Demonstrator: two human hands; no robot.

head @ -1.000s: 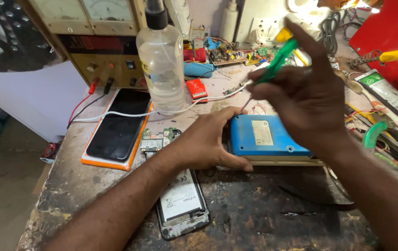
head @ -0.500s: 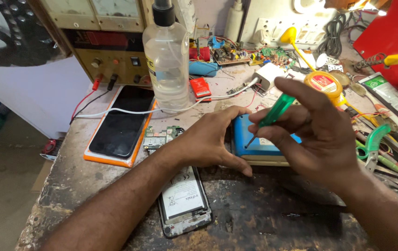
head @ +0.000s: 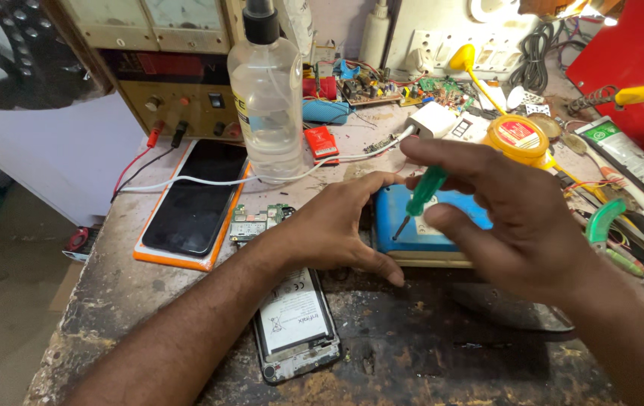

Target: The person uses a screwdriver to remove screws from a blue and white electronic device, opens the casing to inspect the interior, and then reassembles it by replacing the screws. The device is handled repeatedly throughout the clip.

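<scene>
My right hand (head: 510, 210) holds a small green-handled screwdriver (head: 421, 197) between thumb and fingers, its tip pointing down-left over a blue box-shaped device (head: 420, 233). My left hand (head: 337, 225) rests palm down on the bench, its fingers against the left edge of that blue device. Under my left forearm lies an opened phone (head: 296, 331) with its battery showing. A small green circuit board (head: 258, 219) sits just left of my left hand.
A phone with a dark screen lies on an orange pad (head: 186, 207). A clear plastic bottle (head: 265, 90), a bench power supply (head: 164, 68), a white cable (head: 209, 182), a round yellow tin (head: 516, 139), tools and wires (head: 623, 203) crowd the back and right.
My right hand has come down and left with the screwdriver, from raised above the bench to just over the blue device. My left hand has stayed in place.
</scene>
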